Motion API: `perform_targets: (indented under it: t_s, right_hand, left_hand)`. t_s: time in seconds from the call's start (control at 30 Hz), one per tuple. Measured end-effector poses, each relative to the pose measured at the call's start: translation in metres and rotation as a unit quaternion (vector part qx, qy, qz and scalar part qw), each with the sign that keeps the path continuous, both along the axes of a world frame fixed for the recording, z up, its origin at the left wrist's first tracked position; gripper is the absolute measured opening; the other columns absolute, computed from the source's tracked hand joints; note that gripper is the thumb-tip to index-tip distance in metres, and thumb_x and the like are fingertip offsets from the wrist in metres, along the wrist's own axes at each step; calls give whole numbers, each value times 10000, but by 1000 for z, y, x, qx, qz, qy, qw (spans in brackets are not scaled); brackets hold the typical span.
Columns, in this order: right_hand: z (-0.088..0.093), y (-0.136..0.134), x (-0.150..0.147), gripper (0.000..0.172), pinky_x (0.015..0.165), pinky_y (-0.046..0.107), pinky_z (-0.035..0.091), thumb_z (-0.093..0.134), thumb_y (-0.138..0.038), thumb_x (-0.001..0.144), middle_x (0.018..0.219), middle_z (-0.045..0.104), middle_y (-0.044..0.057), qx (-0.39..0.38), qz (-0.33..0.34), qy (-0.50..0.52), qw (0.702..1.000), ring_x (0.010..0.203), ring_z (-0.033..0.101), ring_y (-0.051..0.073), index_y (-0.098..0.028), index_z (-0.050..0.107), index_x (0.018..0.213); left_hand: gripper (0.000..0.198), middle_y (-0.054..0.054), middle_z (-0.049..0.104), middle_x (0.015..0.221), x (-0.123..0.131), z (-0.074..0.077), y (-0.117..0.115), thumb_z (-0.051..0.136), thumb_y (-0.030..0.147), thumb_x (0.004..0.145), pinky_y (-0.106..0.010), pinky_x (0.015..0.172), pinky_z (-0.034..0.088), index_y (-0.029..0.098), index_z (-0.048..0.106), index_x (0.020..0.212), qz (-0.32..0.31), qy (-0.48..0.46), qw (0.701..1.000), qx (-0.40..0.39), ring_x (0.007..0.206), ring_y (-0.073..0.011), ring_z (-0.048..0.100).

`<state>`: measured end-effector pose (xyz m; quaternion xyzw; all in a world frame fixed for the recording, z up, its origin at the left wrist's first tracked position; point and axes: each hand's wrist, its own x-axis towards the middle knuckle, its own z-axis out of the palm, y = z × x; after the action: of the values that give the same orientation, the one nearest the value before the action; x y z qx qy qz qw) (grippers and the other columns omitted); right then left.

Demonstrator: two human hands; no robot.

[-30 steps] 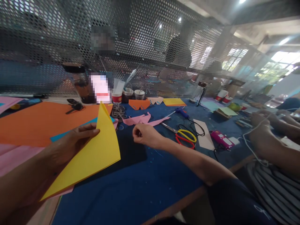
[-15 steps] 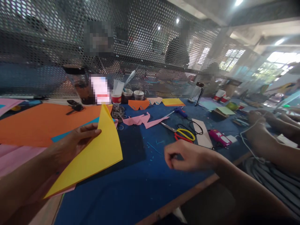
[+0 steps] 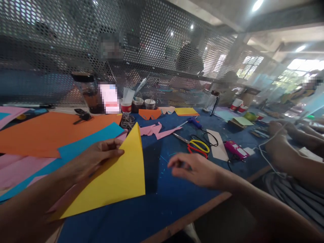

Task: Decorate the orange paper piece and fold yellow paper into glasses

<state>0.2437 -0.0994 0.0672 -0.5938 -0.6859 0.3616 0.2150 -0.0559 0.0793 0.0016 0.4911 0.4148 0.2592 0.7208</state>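
Left grip (image 3: 98,155): nearly closed, thumb and fingers pinching a yellow sheet (image 3: 124,179) by its upper-left edge. Right grip (image 3: 196,168): loosely curled, gap between thumb and fingers, no object visible in it. It's over the table (image 3: 177,202), near the front edge. Orange sheet (image 3: 37,135) lies toward the table's back-left corner. Yellow sheet is up over the front-left, looks doubled; long axis lower left to upper right, peak pointing up toward the back edge. Blue sheet (image 3: 101,133) partly covered by left arm. Scissors (image 3: 189,142) beyond right grip, blades back-left. Yellow sheet's lower-left end lost behind left arm, rear layer mostly hidden. Right fingertips blurred.
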Motion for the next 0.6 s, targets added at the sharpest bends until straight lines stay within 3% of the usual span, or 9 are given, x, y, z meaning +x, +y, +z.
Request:
perform_targets:
  t_s: [0.1, 0.17, 0.27, 0.33, 0.47, 0.6]
  right_hand:
    - [-17, 47, -20, 550, 856, 320, 552, 729, -477, 928, 1285, 696, 123, 54, -48, 100, 992, 1040, 691, 197, -177, 557, 1355]
    - [-28, 74, -33, 650, 830, 322, 558, 778, -495, 872, 1311, 678, 142, 37, -44, 156, 986, 1029, 693, 210, -163, 529, 1371]
    - [-45, 100, -44, 411, 744, 285, 531, 748, -509, 874, 1008, 732, 70, 50, -47, 200, 977, 890, 688, 202, -151, 659, 1055]
    - [-55, 109, -44, 352, 714, 271, 513, 732, -499, 871, 884, 715, 37, 59, -59, 214, 973, 819, 672, 186, -156, 672, 920]
    - [-67, 118, -27, 395, 694, 274, 513, 770, -538, 810, 858, 721, 40, 94, -132, 217, 963, 793, 671, 192, -161, 680, 882]
    - [-72, 124, -9, 390, 705, 295, 536, 726, -556, 844, 845, 730, 46, 117, -157, 215, 957, 795, 682, 208, -170, 687, 886]
  left_hand:
    - [408, -15, 804, 828, 7, -1, -9, 963, 365, 631, -262, 574, 601, 253, 711, 932, -35, 22, 999, 24, 659, -205, 762]
    - [391, -23, 799, 842, 12, -1, -15, 948, 390, 647, -268, 588, 592, 250, 715, 928, -53, 24, 997, 46, 675, -207, 757]
    - [359, -31, 785, 840, 19, -1, -23, 927, 411, 663, -269, 599, 577, 241, 723, 906, -69, 35, 995, 68, 689, -207, 744]
    - [370, -39, 785, 847, 20, -2, -24, 919, 441, 664, -295, 629, 588, 244, 732, 914, -75, 52, 993, 71, 712, -224, 747]
    - [352, -60, 807, 887, 11, -8, -15, 884, 511, 701, -296, 638, 577, 258, 751, 906, -115, 91, 985, 93, 755, -247, 761]
    - [303, -60, 808, 854, 0, -17, -2, 855, 510, 737, -259, 612, 538, 264, 778, 896, -131, 119, 976, 130, 715, -226, 748]
